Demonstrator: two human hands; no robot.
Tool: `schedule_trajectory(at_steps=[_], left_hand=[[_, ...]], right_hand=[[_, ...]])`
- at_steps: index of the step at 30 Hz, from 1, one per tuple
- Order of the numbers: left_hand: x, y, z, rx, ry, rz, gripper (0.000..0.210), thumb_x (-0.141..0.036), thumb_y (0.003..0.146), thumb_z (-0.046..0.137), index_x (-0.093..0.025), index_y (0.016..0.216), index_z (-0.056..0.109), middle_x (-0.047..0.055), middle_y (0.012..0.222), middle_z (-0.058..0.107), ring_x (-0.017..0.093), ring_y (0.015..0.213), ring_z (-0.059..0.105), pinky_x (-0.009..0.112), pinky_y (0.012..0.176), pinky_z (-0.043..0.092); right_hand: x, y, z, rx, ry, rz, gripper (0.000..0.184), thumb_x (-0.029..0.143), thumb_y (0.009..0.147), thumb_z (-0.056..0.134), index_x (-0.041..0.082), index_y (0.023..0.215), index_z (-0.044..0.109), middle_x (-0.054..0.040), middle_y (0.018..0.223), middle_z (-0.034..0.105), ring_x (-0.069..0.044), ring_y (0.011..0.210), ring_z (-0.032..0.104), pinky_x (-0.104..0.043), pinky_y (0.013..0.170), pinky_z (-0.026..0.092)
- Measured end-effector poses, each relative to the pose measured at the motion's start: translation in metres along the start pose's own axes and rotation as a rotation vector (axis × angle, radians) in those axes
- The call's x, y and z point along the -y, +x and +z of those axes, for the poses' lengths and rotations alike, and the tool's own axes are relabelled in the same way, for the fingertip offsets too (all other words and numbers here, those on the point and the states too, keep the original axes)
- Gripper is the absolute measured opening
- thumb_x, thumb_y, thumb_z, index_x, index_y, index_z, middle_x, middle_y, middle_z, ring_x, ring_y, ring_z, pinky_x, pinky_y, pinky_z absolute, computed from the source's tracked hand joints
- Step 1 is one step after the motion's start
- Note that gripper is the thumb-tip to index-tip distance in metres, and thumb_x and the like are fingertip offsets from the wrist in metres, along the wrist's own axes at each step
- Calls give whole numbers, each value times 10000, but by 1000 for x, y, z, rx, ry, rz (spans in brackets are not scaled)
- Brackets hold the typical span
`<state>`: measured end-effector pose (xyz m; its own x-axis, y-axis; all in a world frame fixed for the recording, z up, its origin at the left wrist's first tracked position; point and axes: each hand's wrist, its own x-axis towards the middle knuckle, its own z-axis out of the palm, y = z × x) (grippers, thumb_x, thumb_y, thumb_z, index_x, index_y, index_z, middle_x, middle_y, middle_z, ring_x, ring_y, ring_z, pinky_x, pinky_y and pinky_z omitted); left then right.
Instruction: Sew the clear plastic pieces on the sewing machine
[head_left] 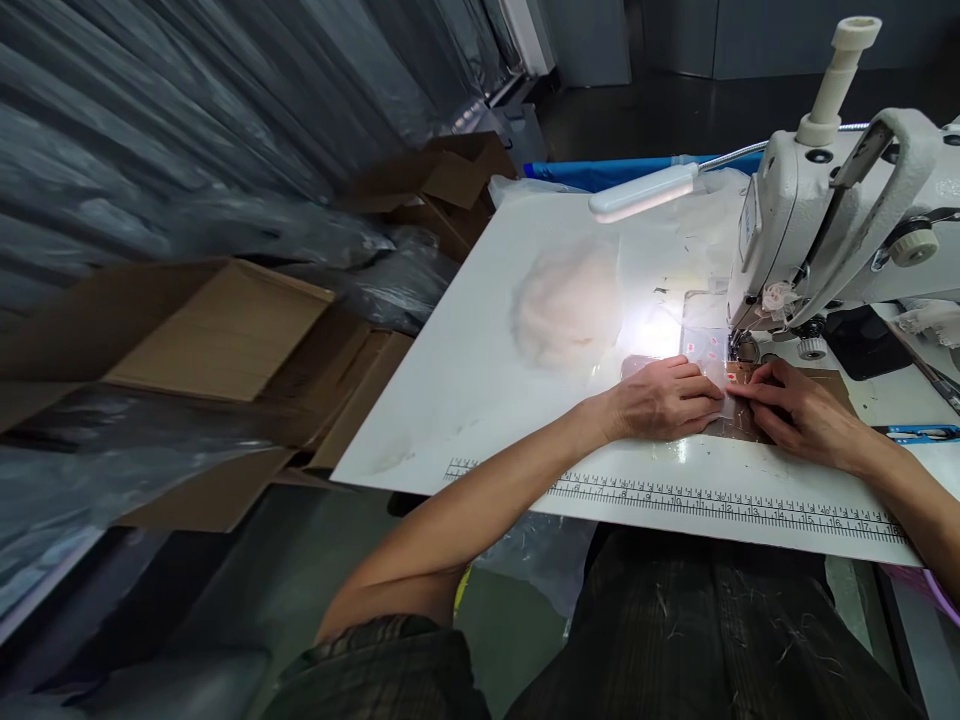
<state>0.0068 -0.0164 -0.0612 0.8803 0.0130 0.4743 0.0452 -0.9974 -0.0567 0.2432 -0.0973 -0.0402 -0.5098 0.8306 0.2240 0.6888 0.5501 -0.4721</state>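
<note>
A white sewing machine (780, 220) stands at the right of the table. Under its presser foot (736, 345) lies a thin, pale fabric (701, 343) with small red-and-white printed spots. My left hand (671, 398) presses on this fabric just in front of the foot, its fingers bent and close together. Close beside it, my right hand (799, 410) pinches the fabric's right edge between thumb and forefinger. Beneath both hands is a brown plate (829, 382) on the table. The fingertips partly cover the fabric between the hands.
A printed ruler (675, 500) runs along the white table's (450, 400) front edge. Blue-handled thread snips (922, 433) and a black phone (866, 342) lie at right. A lit lamp (645, 192) hangs over the table. Open cardboard boxes (225, 330) with plastic stand at left.
</note>
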Motion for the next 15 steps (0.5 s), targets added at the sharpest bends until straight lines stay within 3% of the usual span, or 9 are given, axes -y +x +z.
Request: schedule_trajectory(at_steps=[8, 15], left_hand=[[-2, 1, -3, 25, 99, 23, 197, -214, 984, 473, -181, 953, 665, 49, 1022, 724, 128, 783, 617, 291, 675, 510], [-3, 3, -3, -110, 117, 60, 147, -209, 970, 516, -177, 914, 648, 15, 929, 731, 121, 756, 611, 276, 668, 479]], right_hand=[[-4, 0, 7, -37, -24, -16, 374, 232, 952, 406, 244, 1234, 652, -97, 997, 571, -192, 891, 627, -363, 793, 574], [-4, -1, 8, -50, -23, -16, 383, 222, 950, 404, 252, 1251, 639, -95, 1015, 575, -193, 910, 631, -363, 808, 572]])
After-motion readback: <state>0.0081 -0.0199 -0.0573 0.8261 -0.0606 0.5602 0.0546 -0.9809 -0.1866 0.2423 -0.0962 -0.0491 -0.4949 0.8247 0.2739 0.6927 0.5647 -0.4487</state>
